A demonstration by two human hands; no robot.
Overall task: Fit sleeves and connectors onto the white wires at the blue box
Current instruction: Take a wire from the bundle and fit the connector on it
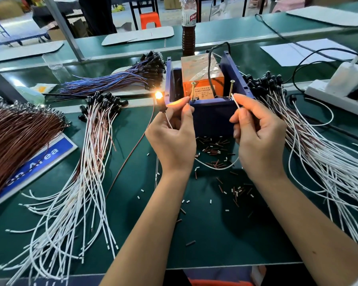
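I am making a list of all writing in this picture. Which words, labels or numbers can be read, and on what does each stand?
"Area", after a partly hidden word ending in "n": white letters on the blue rectangular sign lying on the green table.
Red and white label on the clear plastic bottle: too blurred to read.
Printed label on the orange box inside the blue box: too small to read.

"Area" in white on blue sign (35, 162); bottle (189, 27), box labels unreadable.

Both forearms were bare to the lower frame edge. The left hand (172, 141) and right hand (257, 139) carried no gloves. Fingernails were short and unpainted. An orange garment (219, 283) showed at the bottom edge.
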